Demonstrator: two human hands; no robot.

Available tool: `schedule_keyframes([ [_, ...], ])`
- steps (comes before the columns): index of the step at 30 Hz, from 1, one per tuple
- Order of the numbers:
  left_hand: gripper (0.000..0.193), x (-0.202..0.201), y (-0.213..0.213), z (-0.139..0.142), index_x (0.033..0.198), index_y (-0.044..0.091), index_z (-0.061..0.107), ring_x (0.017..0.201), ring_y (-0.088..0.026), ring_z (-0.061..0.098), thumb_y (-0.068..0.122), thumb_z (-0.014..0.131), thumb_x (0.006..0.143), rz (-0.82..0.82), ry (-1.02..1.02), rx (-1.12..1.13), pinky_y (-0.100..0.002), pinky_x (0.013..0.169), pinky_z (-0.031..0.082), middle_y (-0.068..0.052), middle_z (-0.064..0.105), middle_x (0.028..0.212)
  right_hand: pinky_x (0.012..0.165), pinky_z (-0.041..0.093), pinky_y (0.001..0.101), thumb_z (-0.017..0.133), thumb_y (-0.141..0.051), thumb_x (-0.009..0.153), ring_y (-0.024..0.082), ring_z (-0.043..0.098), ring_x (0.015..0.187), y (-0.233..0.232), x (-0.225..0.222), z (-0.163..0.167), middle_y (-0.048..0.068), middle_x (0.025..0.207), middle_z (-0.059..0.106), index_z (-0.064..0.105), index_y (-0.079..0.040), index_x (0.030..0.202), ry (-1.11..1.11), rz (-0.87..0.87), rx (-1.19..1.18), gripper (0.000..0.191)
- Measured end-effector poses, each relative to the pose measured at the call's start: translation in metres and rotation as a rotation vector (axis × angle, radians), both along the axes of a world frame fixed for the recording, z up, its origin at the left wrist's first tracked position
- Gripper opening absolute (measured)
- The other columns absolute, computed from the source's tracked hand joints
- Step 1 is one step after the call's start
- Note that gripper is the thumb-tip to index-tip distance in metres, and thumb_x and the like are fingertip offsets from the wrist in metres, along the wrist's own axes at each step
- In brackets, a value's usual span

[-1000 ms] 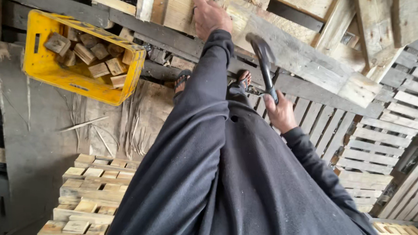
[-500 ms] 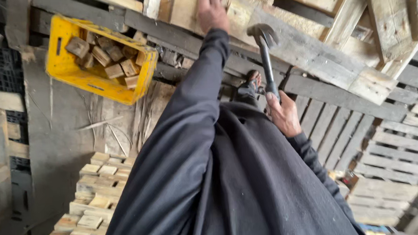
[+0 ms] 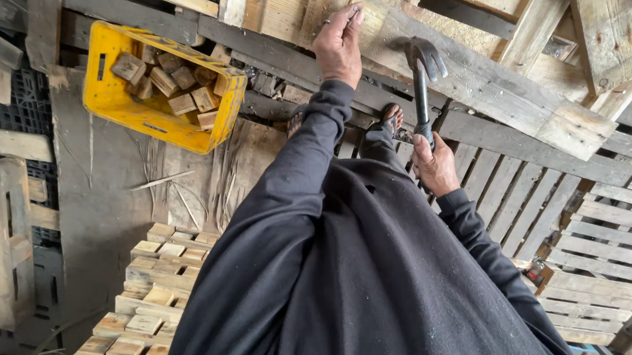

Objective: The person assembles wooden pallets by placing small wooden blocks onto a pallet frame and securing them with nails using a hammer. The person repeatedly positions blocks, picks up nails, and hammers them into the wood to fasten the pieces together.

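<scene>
The right hand [image 3: 436, 165] gripped a hammer [image 3: 422, 85] low on its handle, head-heavy and stiff, raised over the pallet board [image 3: 469, 68]; the left hand [image 3: 338, 45] pinched a nail there

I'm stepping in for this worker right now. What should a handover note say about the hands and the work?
Left hand: fingertips pinch a small nail against the pallet board.
Right hand: gripping the claw hammer, head raised just above the board.
Yellow crate of wood blocks sits to the left; stacked blocks lie below it.
Done: nail positioned.
Left: apparently, driving the nail in.
</scene>
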State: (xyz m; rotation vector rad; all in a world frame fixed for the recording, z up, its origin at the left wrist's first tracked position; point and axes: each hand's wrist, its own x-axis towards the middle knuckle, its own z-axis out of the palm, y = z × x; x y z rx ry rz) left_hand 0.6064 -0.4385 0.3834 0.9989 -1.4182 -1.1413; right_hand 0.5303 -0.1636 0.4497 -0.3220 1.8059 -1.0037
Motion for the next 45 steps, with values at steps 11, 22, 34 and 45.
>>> schedule_keyframes([
  [11, 0.017, -0.008, 0.008, -0.009, 0.110, 0.020, 0.077, 0.084, -0.009, 0.075, 0.028, 0.069, 0.098, 0.100, -0.283, 0.001, -0.024, 0.073, 0.064, 0.004, 0.079, 0.096, 0.052, 0.044, 0.0232, 0.060, -0.056, 0.101, 0.006, 0.052, 0.058, 0.016, 0.016, 0.023, -0.002, 0.071, 0.056, 0.058, -0.002, 0.105, 0.167, 0.096, 0.069, 0.053],
  [22, 0.016, -0.004, 0.004, 0.011, 0.112, 0.023, 0.076, 0.081, -0.011, 0.073, 0.026, 0.069, 0.098, 0.046, -0.439, -0.113, -0.027, 0.070, 0.063, 0.003, 0.077, 0.094, 0.053, 0.048, 0.0229, 0.063, -0.044, 0.106, 0.006, 0.054, 0.061, -0.043, 0.012, 0.085, -0.002, 0.075, 0.057, 0.052, -0.001, 0.116, 0.136, 0.084, -0.268, 0.046],
  [34, 0.027, 0.003, -0.031, 0.032, 0.124, 0.018, 0.067, 0.098, -0.021, 0.076, 0.037, 0.052, 0.110, 0.194, -0.132, 0.116, -0.033, 0.078, 0.066, -0.009, 0.075, 0.114, 0.050, 0.049, 0.0284, 0.064, -0.040, 0.106, 0.013, 0.057, 0.063, -0.048, -0.014, 0.123, 0.007, 0.087, 0.062, 0.055, -0.001, 0.119, -0.124, -0.119, -0.517, 0.042],
  [45, 0.029, -0.019, -0.048, 0.052, 0.117, 0.019, 0.058, 0.100, -0.027, 0.073, 0.034, 0.037, 0.103, 0.420, -0.691, 0.718, -0.053, 0.088, 0.046, -0.007, 0.076, 0.112, 0.044, 0.043, 0.0258, 0.057, -0.029, 0.105, 0.010, 0.054, 0.055, -0.096, -0.027, 0.141, 0.003, 0.072, 0.058, 0.060, -0.005, 0.113, 0.128, 0.112, 0.082, 0.026],
])
